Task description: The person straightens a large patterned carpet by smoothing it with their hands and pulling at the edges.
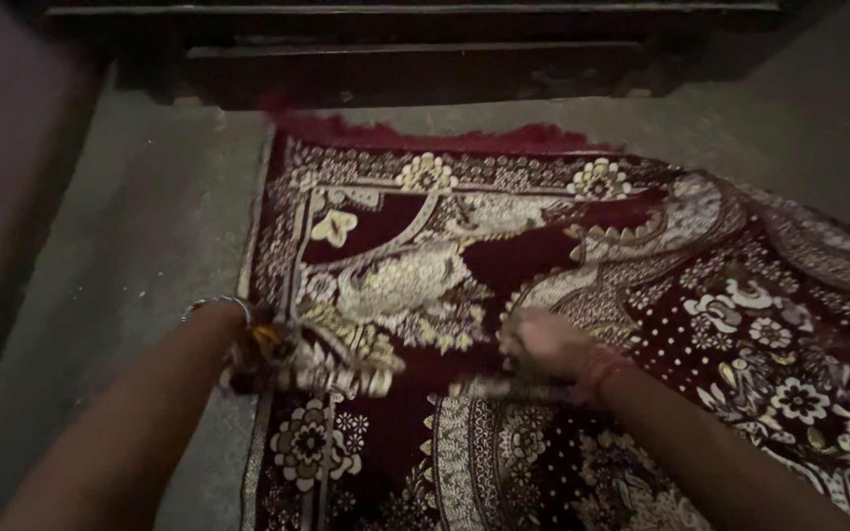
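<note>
A dark red rug (543,295) with cream and gold flower patterns lies spread on a grey floor, rumpled toward the right. My left hand (266,346), with a thin bangle at the wrist, grips a bunched fold of the rug near its left edge. My right hand (543,342), with red thread at the wrist, is closed on the rug's surface near the middle, knuckles up. Both hands are blurred.
Grey concrete floor (140,256) runs along the left of the rug. Dark wooden furniture (415,59) stands across the far edge. A dark wall or panel (2,177) rises at the far left.
</note>
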